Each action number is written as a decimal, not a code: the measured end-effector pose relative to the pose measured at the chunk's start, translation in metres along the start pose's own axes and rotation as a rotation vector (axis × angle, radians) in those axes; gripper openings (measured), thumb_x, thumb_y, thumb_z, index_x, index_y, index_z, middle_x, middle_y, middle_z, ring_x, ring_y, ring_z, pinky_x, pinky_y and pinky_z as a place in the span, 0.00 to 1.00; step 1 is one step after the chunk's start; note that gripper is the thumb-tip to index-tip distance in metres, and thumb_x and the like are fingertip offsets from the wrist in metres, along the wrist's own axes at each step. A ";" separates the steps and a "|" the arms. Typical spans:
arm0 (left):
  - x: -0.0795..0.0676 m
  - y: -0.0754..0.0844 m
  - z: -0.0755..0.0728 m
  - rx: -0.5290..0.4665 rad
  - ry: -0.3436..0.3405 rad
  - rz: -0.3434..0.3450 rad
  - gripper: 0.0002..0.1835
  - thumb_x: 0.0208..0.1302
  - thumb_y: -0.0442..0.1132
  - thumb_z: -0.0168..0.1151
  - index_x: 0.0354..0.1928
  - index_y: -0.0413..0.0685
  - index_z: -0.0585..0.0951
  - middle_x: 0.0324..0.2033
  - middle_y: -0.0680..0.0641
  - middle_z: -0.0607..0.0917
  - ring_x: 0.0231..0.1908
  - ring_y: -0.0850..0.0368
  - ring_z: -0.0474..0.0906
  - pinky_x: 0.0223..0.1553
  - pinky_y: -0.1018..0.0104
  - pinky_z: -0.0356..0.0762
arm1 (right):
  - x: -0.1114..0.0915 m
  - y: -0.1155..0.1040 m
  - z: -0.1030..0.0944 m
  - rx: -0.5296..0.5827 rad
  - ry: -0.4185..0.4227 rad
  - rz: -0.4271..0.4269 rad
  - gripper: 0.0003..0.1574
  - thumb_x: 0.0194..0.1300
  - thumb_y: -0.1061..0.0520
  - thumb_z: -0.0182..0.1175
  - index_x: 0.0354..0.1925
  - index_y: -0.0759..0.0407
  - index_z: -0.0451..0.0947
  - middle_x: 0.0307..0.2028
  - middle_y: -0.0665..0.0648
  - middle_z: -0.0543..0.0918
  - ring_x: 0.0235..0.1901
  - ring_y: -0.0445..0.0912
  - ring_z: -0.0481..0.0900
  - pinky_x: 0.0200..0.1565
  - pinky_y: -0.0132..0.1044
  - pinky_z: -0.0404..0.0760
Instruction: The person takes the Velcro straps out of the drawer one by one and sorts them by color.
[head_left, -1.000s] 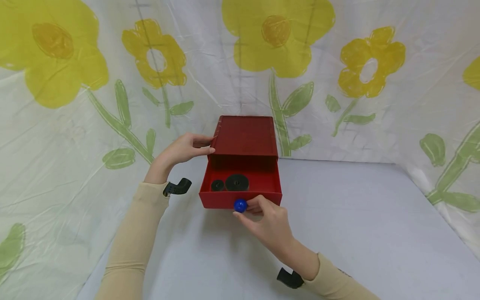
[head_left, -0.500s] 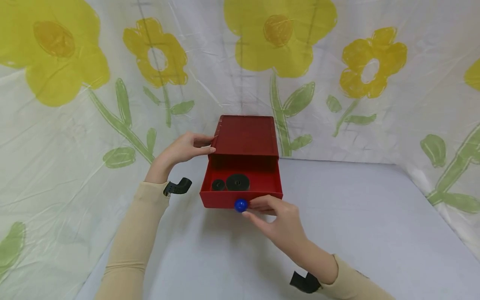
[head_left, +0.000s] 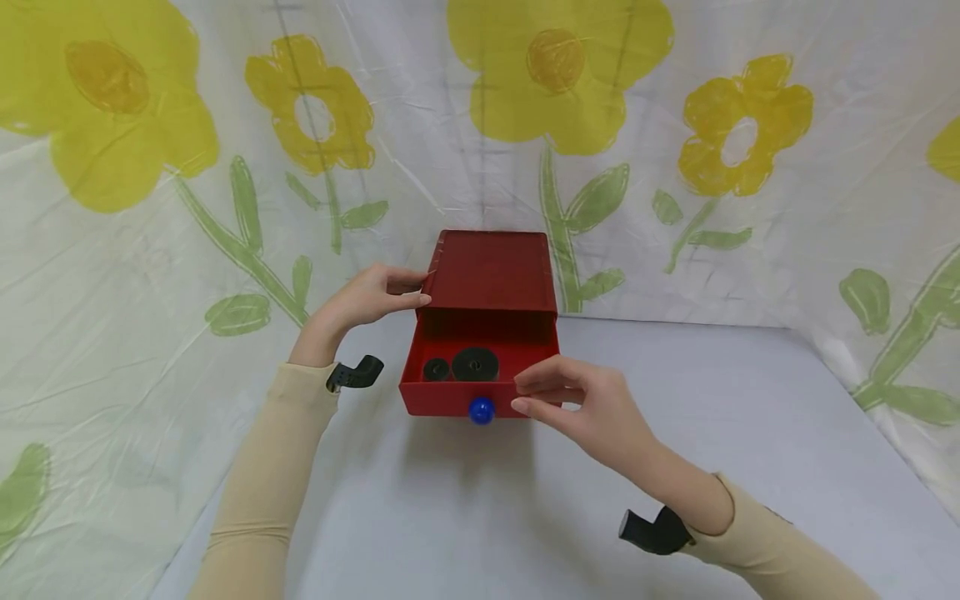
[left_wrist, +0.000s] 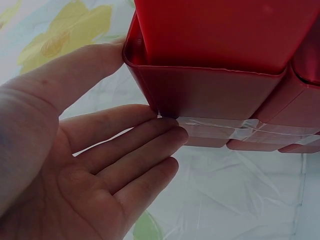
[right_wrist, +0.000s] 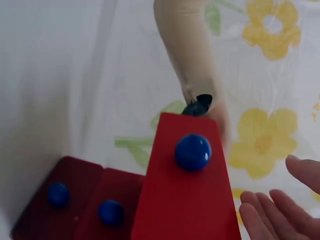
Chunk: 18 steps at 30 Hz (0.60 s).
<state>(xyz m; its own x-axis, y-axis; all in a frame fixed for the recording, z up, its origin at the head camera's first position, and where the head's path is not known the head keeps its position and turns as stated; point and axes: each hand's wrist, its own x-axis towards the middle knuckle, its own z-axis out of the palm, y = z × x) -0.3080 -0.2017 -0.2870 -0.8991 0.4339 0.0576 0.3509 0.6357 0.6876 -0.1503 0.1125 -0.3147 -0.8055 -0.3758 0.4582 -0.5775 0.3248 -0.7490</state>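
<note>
Red drawer (head_left: 438,402), apparently topmost in a stack, juts open from its cabinet (head_left: 493,271) above the white counter (head_left: 690,408). Inside, toward the front left, lie a larger black disc (head_left: 475,365) and a smaller black disc (head_left: 436,370). I see the left hand (head_left: 367,297) with straight fingers touching the cabinet's left side. The right hand (head_left: 592,408), loosely bent and holding nothing, is apart from the blue knob (head_left: 482,410), near the front right corner. My worries: weight on that overhanging front could tip the stack; a knock could send the discs sliding; the left fingers, not wrapped round anything, could slip.
</note>
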 end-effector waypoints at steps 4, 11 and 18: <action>-0.001 0.001 0.000 0.003 0.002 -0.001 0.32 0.62 0.51 0.62 0.66 0.48 0.71 0.57 0.44 0.79 0.57 0.49 0.76 0.57 0.48 0.74 | 0.011 -0.001 -0.010 -0.011 -0.041 0.011 0.15 0.57 0.53 0.68 0.43 0.53 0.81 0.39 0.50 0.86 0.37 0.36 0.84 0.43 0.31 0.83; -0.001 0.001 0.001 -0.002 0.000 0.003 0.32 0.62 0.51 0.62 0.66 0.48 0.70 0.58 0.44 0.79 0.57 0.49 0.76 0.57 0.48 0.74 | 0.032 0.002 -0.025 -0.065 -0.099 0.049 0.17 0.57 0.50 0.69 0.45 0.51 0.81 0.42 0.52 0.85 0.41 0.39 0.83 0.44 0.32 0.83; 0.001 0.000 0.001 -0.016 0.003 0.000 0.31 0.63 0.50 0.62 0.66 0.47 0.70 0.57 0.43 0.79 0.57 0.48 0.76 0.57 0.47 0.73 | 0.051 0.009 -0.033 -0.097 -0.182 0.086 0.20 0.56 0.50 0.69 0.47 0.55 0.80 0.43 0.54 0.84 0.43 0.42 0.82 0.45 0.33 0.83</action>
<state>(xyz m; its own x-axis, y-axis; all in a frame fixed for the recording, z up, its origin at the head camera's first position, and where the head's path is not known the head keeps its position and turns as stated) -0.3080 -0.2004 -0.2877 -0.8999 0.4320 0.0597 0.3465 0.6252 0.6993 -0.2009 0.1250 -0.2820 -0.8205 -0.4904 0.2938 -0.5244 0.4410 -0.7284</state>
